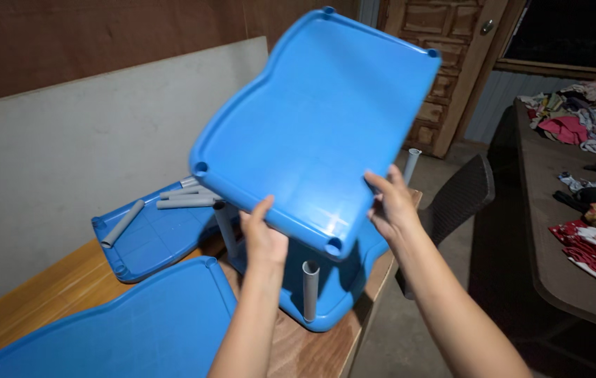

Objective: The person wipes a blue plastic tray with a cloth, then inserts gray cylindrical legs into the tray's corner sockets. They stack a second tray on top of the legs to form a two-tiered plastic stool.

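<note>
blue shelf tray (312,119): glossy, wavy-edged, tilted, 4 corner sockets | my left hand (263,238), right hand (390,206): fingers clamped on its near edge

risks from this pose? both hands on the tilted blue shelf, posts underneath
1. The tilted blue shelf is held only at its near edge by the left hand and right hand; it could tip away.
2. The upright grey posts might miss the corner sockets.
3. The lower shelf overhangs the wooden table edge; a push could slide it off.
</note>
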